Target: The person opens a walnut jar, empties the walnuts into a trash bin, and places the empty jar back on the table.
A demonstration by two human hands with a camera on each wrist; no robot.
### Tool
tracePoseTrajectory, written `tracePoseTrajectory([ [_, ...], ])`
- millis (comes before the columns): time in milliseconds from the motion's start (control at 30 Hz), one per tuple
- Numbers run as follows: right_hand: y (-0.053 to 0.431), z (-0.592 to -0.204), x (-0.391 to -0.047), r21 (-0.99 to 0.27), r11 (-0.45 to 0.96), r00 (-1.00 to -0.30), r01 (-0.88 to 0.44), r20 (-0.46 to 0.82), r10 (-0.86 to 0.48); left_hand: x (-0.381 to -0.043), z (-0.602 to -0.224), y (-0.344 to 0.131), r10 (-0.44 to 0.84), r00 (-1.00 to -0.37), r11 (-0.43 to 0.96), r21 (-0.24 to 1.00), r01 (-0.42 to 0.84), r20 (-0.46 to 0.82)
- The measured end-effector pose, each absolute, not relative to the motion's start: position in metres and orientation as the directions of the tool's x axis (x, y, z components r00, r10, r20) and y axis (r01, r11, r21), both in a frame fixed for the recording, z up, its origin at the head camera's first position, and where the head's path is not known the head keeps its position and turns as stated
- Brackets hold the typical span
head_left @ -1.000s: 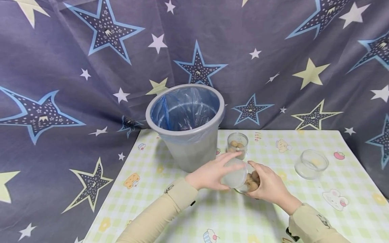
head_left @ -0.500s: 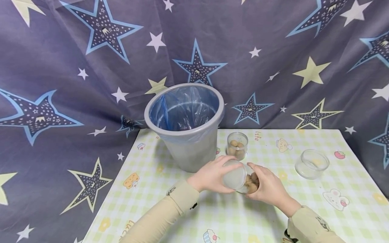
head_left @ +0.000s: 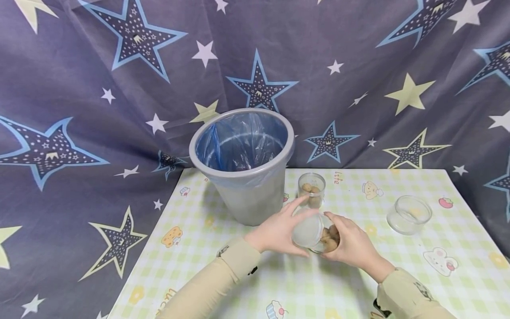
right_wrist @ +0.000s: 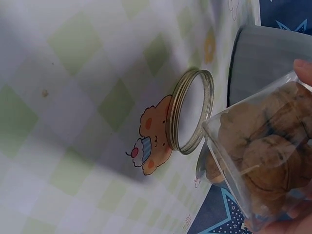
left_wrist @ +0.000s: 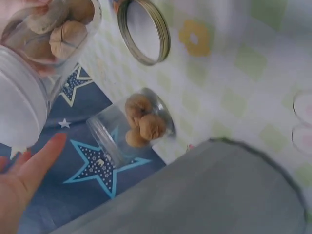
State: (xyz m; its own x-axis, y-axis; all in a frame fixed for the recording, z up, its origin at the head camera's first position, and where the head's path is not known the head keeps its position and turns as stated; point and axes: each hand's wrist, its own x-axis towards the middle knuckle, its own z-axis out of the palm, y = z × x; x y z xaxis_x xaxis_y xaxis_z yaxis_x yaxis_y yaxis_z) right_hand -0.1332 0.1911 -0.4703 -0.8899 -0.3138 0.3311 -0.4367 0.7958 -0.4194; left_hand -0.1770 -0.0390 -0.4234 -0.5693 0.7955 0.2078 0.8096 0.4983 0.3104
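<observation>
Clear smooth jar (head_left: 317, 247), tilted above the checked counter (head_left: 303, 283); frosted round lid (head_left: 308, 231) fitted; wrinkled brown walnuts (head_left: 330, 239) inside. My right hand (head_left: 353, 246): fingers curled round its base end. My left hand (head_left: 279, 232): fingers spread wide at the lid, contact unclear. Behind: second transparent jar (head_left: 321, 186), also walnut-filled; ribbed gold ring (right_wrist: 176, 114); grey tapered bin (head_left: 255, 199), crinkled blue film liner (head_left: 247, 150).
</observation>
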Motion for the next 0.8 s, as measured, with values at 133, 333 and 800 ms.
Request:
tracePoseTrajectory([
  [133, 0.1917, -0.4697, -0.1334, -0.418, 0.799, -0.893, -0.432, 0.319, -0.317, -0.1806, -0.4193, -0.0430, 0.891, -0.407, 0.366, 0.213, 0.906, 0.199],
  [333, 0.1904, -0.4682, -0.1323, -0.409, 0.796, -0.885, -0.446, 0.336, -0.323, -0.1828, -0.4157, -0.0420, 0.920, -0.309, 0.279, 0.152, 0.948, 0.242],
  [800, 0.1914, -0.4681, -0.1330, -0.457, 0.785, -0.899, -0.419, 0.328, -0.289, -0.1772, -0.4137, -0.0447, 0.768, -0.545, 0.476, 0.270, 0.837, 0.335],
])
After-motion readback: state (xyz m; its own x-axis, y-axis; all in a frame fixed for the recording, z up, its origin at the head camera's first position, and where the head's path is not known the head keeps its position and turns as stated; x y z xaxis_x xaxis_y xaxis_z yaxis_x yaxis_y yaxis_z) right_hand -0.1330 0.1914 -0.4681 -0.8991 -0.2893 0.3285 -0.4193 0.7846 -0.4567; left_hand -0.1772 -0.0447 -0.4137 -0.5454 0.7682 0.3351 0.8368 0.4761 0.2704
